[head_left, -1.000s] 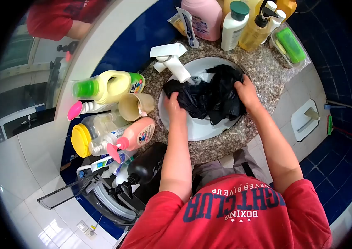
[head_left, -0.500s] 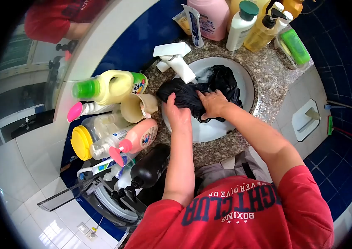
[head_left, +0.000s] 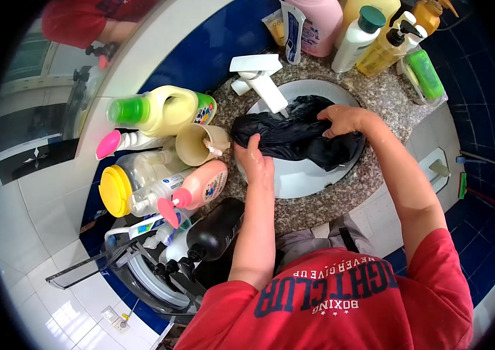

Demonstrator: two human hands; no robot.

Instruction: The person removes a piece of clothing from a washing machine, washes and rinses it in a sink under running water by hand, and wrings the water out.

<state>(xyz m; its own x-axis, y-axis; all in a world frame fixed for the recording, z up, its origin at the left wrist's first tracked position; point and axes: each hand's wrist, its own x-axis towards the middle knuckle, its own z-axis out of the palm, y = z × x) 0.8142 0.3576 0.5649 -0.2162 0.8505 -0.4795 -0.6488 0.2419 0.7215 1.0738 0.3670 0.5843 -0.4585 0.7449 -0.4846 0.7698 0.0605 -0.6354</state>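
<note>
A wet black garment [head_left: 285, 139] stretches across the white sink basin [head_left: 294, 185], bunched at its right end. My left hand [head_left: 255, 161] is closed around the garment's left end near the basin rim, thumb on top and fingers underneath. My right hand [head_left: 345, 121] is at the garment's upper right, with fingers and thumb curled onto the cloth. Part of the fabric lies under that hand and hides the basin there. Just above the garment is the white faucet [head_left: 266, 90], its spout pointing down at the cloth.
Left of the basin stand a yellow detergent jug [head_left: 168, 111], a beige cup [head_left: 192, 146], a pink pump bottle [head_left: 200, 185] and a black bottle [head_left: 217, 230]. Several bottles, including a white one with a green cap [head_left: 357, 44], line the back counter near a green soap box [head_left: 425, 74].
My right hand has moved right and up from the garment's middle to its right side. The cloth is spread wider across the basin. My left hand keeps its hold.
</note>
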